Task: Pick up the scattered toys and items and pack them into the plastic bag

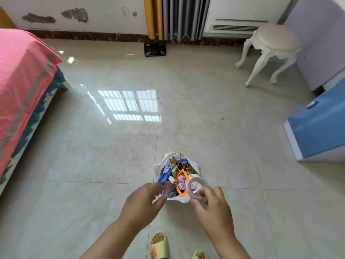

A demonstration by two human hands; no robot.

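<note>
Two hands: both are low in the view, above the floor (112, 146), one at each side of the bag.
Bag: the white plastic bag (183, 198) stands on the floor just in front of the hands, its mouth open upward and already full of toys; an orange ring (181, 182) lies on top inside it.
Rest of floor: no other loose toy shows on the tiles, so I judge the packing is nearly finished.
Right hand: the right hand (212, 208) pinches a tape roll (196, 187) between thumb and curled fingers, at the roll's near edge.
Left hand: the left hand (143, 200) has curled fingers at the bag's left rim; it seems to hold the plastic there, but the grip itself is not clear.
Tape roll: it is held with its hole facing up toward the camera, over the right side of the bag's mouth, just beside the orange ring.
Key relation: the bag's opening lies directly ahead of and under the roll, so the right hand is the nearer one and, I judge, needs only to lower and release.
Risk: the bag is very full, so the roll may slide off the pile over the right rim.
</note>
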